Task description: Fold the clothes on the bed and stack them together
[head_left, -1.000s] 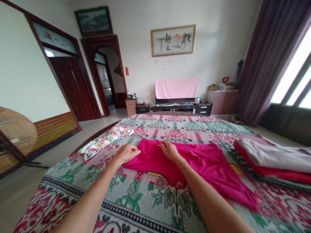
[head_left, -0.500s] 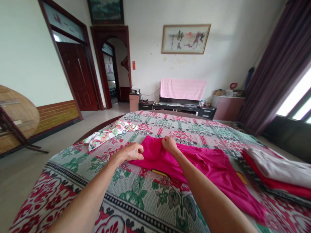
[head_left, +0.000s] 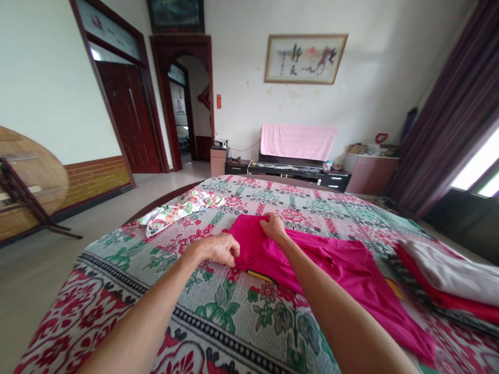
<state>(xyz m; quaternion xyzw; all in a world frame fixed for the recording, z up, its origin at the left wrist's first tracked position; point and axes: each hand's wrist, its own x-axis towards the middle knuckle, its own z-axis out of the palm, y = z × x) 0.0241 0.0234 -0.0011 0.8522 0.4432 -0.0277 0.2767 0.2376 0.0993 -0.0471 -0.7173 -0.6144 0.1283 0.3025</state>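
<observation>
A bright pink garment with black and yellow trim lies spread over the flowered tablecloth, its long part reaching toward the lower right. At its left end, my left hand is closed with the fingers curled on the near corner of the fabric. My right hand pinches the far edge of the same garment, a short way to the right. The fingertips of my left hand are partly hidden behind its knuckles. Whether the garment is a shirt or something else I cannot tell.
To the right sits a stack of folded clothes, white, red and black-patterned. A crumpled white printed cloth lies at the far left of the table. Beyond stands a low black cabinet under a pink towel.
My left hand has moved slightly right and nearer with the garment's left corner, and the fabric there lies flatter. My right hand keeps its hold on the far edge. The view shifted a little.
</observation>
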